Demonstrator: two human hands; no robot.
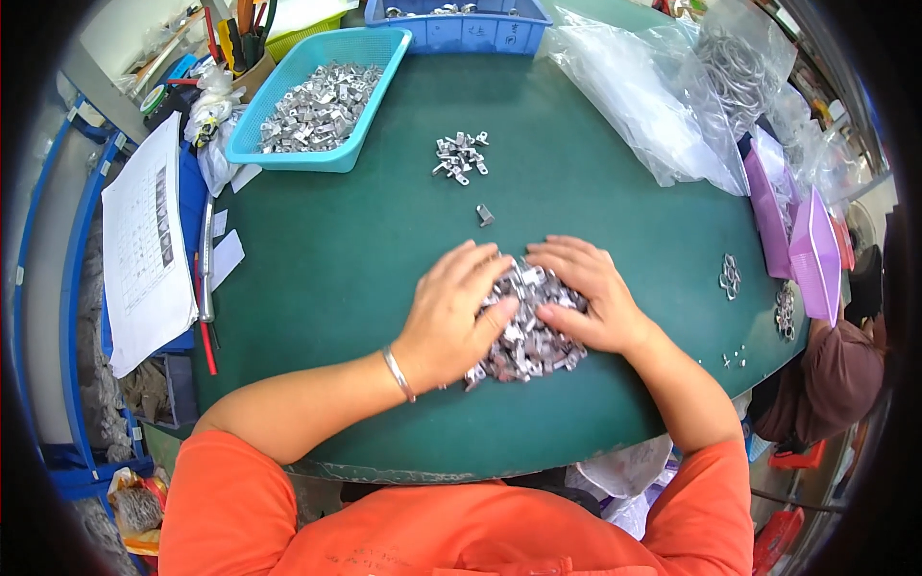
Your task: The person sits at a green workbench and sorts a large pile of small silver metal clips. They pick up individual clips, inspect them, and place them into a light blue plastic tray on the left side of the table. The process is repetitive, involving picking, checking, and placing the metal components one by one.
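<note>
Our left hand [449, 300] lies palm down along the left side of the pile of small metal brackets [526, 336], fingers extended and thumb resting over the parts. Our right hand [591, 296] covers the upper right side in the same posture; neither hand is clenched. We cannot tell whether any brackets are pinched beneath the palms.

We locate the pile on the green tabletop [317, 250], between both hands and near the front edge. Just beyond the fingertips, a single bracket [484, 213] lies apart; farther back is a small cluster of brackets [461, 156]. At the rear left, we see a turquoise basket [336, 161] filled with similar parts. A blue bin [471, 40] stands to its right, and clear plastic bags [634, 106] occupy the rear right.
</note>
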